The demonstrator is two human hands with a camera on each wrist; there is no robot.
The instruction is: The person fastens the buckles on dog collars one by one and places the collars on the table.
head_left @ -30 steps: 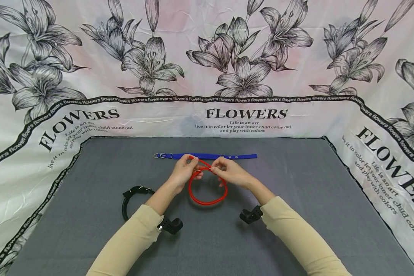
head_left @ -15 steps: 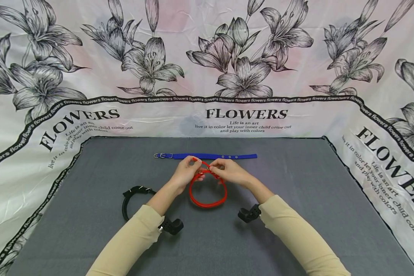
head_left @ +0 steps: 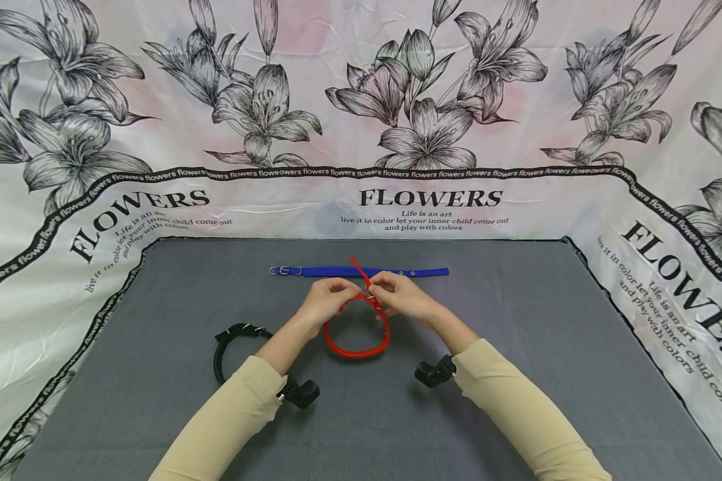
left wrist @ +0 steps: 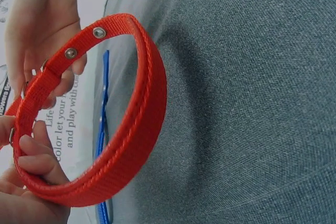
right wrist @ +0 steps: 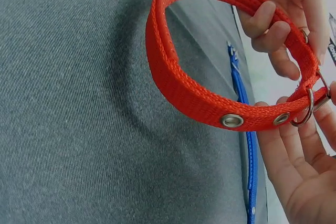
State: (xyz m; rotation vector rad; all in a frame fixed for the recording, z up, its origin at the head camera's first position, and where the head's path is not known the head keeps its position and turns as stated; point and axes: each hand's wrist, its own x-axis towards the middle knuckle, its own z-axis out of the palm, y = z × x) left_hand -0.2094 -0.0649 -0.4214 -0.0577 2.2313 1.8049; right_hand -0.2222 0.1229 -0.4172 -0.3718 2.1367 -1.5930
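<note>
A red pet collar (head_left: 357, 355) is bent into a loop and held up over the grey cloth. My left hand (head_left: 325, 300) pinches it beside the buckle, with fingers inside the loop in the left wrist view. From the other side, my right hand (head_left: 406, 296) grips the strap near the same spot. The strap's free tip (head_left: 355, 264) sticks up between both hands. In the right wrist view, metal eyelets (right wrist: 231, 120) show along the band, and a D-ring (right wrist: 310, 109) hangs next to the buckle (right wrist: 324, 94). Fingers partly cover the buckle.
A blue collar (head_left: 337, 272) lies stretched flat behind the hands. To the left, a black collar (head_left: 219, 357) rests in a curve, partly hidden by the left forearm. A flower-printed cloth (head_left: 301, 207) rises behind the grey cloth (head_left: 517, 300).
The left hand has let go of the strap's tip, which now points up, and has shifted right to pinch the collar at the buckle. The right hand has barely moved.
</note>
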